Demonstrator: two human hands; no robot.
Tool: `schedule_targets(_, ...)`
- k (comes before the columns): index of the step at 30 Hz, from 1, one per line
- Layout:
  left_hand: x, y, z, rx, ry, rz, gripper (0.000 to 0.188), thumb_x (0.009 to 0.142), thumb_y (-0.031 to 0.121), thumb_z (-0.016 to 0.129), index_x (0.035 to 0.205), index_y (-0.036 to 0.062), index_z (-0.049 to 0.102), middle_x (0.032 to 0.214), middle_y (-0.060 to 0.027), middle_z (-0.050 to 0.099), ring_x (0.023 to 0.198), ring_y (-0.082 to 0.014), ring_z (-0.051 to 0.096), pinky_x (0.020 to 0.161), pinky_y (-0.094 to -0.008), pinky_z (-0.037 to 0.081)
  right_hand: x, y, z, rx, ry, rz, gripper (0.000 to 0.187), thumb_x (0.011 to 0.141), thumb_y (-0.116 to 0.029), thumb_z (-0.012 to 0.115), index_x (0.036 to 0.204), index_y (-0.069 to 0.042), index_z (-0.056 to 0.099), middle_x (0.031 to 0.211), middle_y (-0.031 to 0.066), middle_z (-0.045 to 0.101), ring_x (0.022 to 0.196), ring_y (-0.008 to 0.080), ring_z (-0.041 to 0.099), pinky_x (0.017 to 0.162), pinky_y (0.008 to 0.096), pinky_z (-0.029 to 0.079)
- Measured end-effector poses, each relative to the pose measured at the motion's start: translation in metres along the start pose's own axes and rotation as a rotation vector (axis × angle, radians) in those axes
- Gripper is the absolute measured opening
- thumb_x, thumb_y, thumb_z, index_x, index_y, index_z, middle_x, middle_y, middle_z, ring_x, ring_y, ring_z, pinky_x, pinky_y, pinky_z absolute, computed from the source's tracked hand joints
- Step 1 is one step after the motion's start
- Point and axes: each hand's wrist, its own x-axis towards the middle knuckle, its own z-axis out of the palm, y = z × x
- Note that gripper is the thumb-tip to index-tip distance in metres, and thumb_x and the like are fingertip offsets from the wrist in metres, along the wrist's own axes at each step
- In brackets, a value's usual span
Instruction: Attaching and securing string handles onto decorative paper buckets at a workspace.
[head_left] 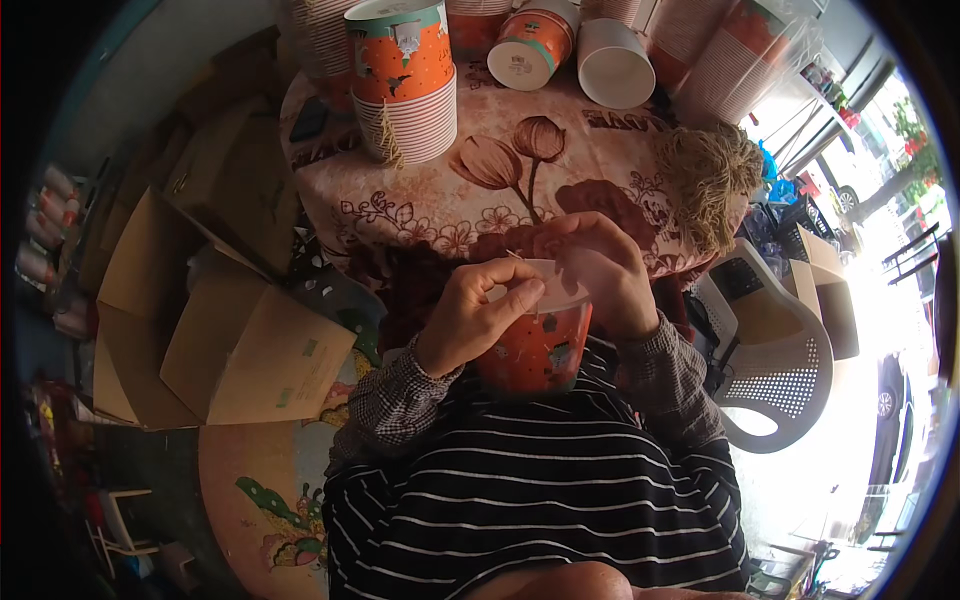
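Left hand: the left hand (475, 315) is at the left of the bucket's rim, thumb and forefinger tips brought together; whether they pinch a strand, I cannot tell.
Right hand: the right hand (612, 278) is at the right of the rim, fingers bent over the mouth, blurred; whether it grips anything, I cannot tell.
Bucket: the orange bucket (540, 350) with dark printed figures is upright in the lap, between the hands, just beyond the table's near edge, on the person's side.
Clothes: checked sleeves (390, 405) on both forearms; a black garment (530, 480) with white stripes below the bucket.
Table: the table (400, 215) wears a flower-patterned cloth and has a rounded near edge.
Right edge: a twine bundle (708, 185) lies there, loose ends drooping over it.
Left part: an upright stack (408, 115) of nested buckets, the top one orange, with twine strands (388, 140) hanging down its side.
Far edge: an orange bucket on its side (525, 60), base toward the person; beside it a white-lined one (615, 65), mouth toward the person.
Far right corner: a bagged stack (735, 65) in clear plastic, leaning.
Around: open cartons (260, 350) left of the table; a pale chair (770, 340) to its right.
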Motion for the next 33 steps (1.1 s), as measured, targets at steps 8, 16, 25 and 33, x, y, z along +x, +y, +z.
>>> schedule_targets(8,-0.002,0.004,0.005,-0.258,-0.009,-0.055,0.020,0.097,0.016,0.057,0.099,-0.0021,0.066,0.091,-0.0039,0.066,0.085,-0.0083,0.061,0.078,-0.0233,0.050,-0.008,0.002,-0.007,0.075,-0.144,-0.104,0.013,0.089,-0.002,0.059,0.102,0.000,0.063,0.094,0.0019,0.063,0.089,0.0095,0.059,0.080,0.0237,0.048)
schedule_targets(16,-0.001,0.004,0.002,-0.215,-0.009,-0.048,0.019,0.095,0.014,0.059,0.102,-0.0029,0.065,0.091,-0.0033,0.065,0.085,-0.0077,0.060,0.076,-0.0228,0.049,-0.007,0.004,-0.006,0.013,-0.172,-0.101,0.007,0.091,-0.004,0.062,0.097,-0.001,0.065,0.092,0.0003,0.064,0.088,0.0079,0.059,0.081,0.0228,0.048)
schedule_targets(25,0.000,-0.003,-0.008,-0.291,0.021,-0.025,0.018,0.092,0.009,0.062,0.106,-0.0014,0.060,0.097,-0.0031,0.062,0.088,-0.0071,0.059,0.078,-0.0220,0.050,-0.005,0.005,-0.001,0.030,-0.045,-0.141,0.014,0.096,-0.015,0.057,0.094,-0.001,0.057,0.082,0.0028,0.062,0.073,0.0082,0.060,0.069,0.0233,0.052)
schedule_targets(33,0.006,0.001,-0.009,-0.468,0.016,-0.074,0.011,0.092,0.003,0.060,0.102,0.0001,0.060,0.093,-0.0027,0.062,0.083,-0.0089,0.061,0.079,-0.0229,0.051,-0.003,0.001,0.004,0.006,-0.012,-0.147,0.014,0.096,-0.014,0.057,0.094,0.000,0.056,0.081,0.0028,0.060,0.073,0.0075,0.059,0.062,0.0223,0.054)
